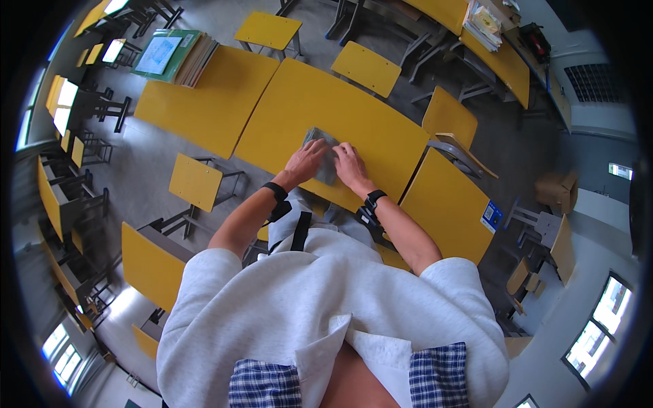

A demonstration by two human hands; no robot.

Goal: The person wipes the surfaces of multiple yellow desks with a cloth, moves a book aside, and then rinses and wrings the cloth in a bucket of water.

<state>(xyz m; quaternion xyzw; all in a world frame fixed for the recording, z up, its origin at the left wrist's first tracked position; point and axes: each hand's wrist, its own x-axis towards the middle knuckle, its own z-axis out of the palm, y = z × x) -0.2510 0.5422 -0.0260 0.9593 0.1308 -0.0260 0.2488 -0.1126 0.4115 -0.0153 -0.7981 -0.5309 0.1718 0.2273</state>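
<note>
A grey folded cloth (327,171) lies near the front edge of the yellow desk (326,102) before me. My left hand (306,159) lies over its left side, its fingers bent onto the fabric. At the cloth's right edge, the curled fingers of my right hand (351,164) hold the material, thumb and forefinger close together. Part of the cloth is hidden under both hands. Each wrist wears a black strap with a small device, one on the left (278,201) and one on the right (371,210).
A second desk (209,97) adjoins on the left, bearing a stack of books and folders (176,57). On the right stands another desk (444,199) with a blue printed sticker (491,216). Yellow stools (195,182) and a chair (449,117) surround the desks. A cardboard box (556,191) sits farther right.
</note>
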